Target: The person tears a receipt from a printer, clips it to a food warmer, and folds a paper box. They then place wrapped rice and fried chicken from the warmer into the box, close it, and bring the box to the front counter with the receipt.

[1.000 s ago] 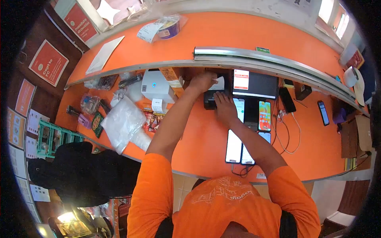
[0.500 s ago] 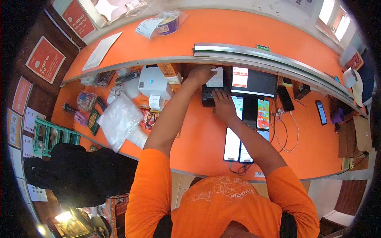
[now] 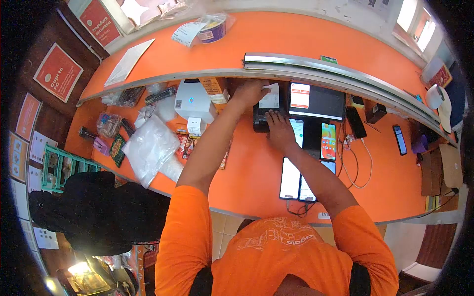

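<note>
A strip of white receipt paper (image 3: 269,100) sticks up from a black receipt printer (image 3: 260,123) under the raised shelf. My left hand (image 3: 251,92) is closed at the paper's upper left edge, its fingertips partly hidden. Lying on the printer's front right part, my right hand (image 3: 280,129) has its fingers stretched out, with nothing in them. Beside that hand is a phone with a white screen (image 3: 289,180). A dark tablet (image 3: 323,104) with a lit panel stands behind it.
To the left are a white label printer (image 3: 193,101) and clear plastic bags (image 3: 152,148). A phone with a colourful screen (image 3: 328,140) and a white cable (image 3: 369,170) lie to the right. The metal-edged shelf (image 3: 296,63) overhangs both hands.
The view has shifted very slightly. Both hands keep their places at the receipt paper and the printer.
</note>
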{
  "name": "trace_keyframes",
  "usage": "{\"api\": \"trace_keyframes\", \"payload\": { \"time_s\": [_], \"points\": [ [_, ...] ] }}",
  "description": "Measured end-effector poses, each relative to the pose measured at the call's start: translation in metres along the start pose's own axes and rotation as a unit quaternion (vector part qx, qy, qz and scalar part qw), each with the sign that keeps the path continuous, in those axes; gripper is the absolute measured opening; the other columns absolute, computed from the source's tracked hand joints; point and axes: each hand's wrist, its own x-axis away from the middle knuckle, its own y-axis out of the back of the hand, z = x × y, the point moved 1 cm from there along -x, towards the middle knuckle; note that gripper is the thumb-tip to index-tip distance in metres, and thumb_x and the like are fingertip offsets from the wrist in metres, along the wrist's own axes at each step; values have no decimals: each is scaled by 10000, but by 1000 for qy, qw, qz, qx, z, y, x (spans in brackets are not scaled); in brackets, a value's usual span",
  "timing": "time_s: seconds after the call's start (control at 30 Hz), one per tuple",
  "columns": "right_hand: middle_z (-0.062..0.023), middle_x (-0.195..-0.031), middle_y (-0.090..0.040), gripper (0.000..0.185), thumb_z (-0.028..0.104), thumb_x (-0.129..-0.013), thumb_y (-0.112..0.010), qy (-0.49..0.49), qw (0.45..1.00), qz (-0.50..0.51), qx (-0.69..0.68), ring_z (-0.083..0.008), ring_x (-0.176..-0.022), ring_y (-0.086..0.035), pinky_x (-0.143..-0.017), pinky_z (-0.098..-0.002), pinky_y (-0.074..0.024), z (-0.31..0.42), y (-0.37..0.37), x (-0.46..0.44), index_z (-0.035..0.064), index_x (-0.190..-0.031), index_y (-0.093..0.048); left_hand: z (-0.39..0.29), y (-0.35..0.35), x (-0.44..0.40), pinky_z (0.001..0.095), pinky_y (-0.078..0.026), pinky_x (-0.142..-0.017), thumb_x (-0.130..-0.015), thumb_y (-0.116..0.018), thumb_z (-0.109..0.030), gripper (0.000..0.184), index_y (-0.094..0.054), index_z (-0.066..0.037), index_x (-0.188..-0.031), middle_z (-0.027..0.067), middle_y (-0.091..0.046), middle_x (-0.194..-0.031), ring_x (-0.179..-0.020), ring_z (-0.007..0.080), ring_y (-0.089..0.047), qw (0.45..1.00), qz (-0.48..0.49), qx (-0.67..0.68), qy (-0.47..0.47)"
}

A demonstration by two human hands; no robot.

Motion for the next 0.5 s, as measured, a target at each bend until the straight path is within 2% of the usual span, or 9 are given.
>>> {"api": "trace_keyframes", "payload": {
  "time_s": [0.13, 0.2, 0.33, 0.5],
  "points": [
    [-156, -1534, -386, 761, 218, -812, -682, 3, 1000, 4, -7, -319, -1402, -389, -1158, -487, -311, -2, 0, 0, 14, -1472, -362, -13, 15, 8, 493, -498, -928, -921, -634, -320, 326, -680, -73, -1128, 208, -679, -1106, -1076, 383, -631, 1000, -7, 3, -10],
    [-155, -1537, -382, 760, 214, -809, -682, 8, 1000, 7, 9, -323, -1404, -386, -1161, -483, -306, -1, 0, 1, 16, -1471, -364, -22, 27, 13, 504, -515, -864, -920, -633, -319, 284, -683, -80, -1067, 197, -696, -1014, -992, 389, -654, 999, 34, 0, 2],
    [-158, -1538, -380, 775, 207, -791, -692, 3, 1000, -6, -4, -325, -1407, -383, -1166, -482, -297, -2, -5, 0, 22, -1470, -367, -44, 53, 24, 470, -511, -909, -924, -642, -323, 353, -687, -78, -1175, 221, -691, -1061, -1022, 392, -654, 997, 69, 6, 30],
    [-163, -1528, -389, 770, 200, -785, -686, 0, 1000, -11, 11, -320, -1403, -389, -1164, -480, -301, -1, -6, 0, 30, -1469, -375, -47, 60, 33, 490, -517, -839, -910, -648, -328, 301, -691, -61, -1042, 195, -689, -972, -954, 393, -654, 999, 27, -4, -35]
  ]
}}
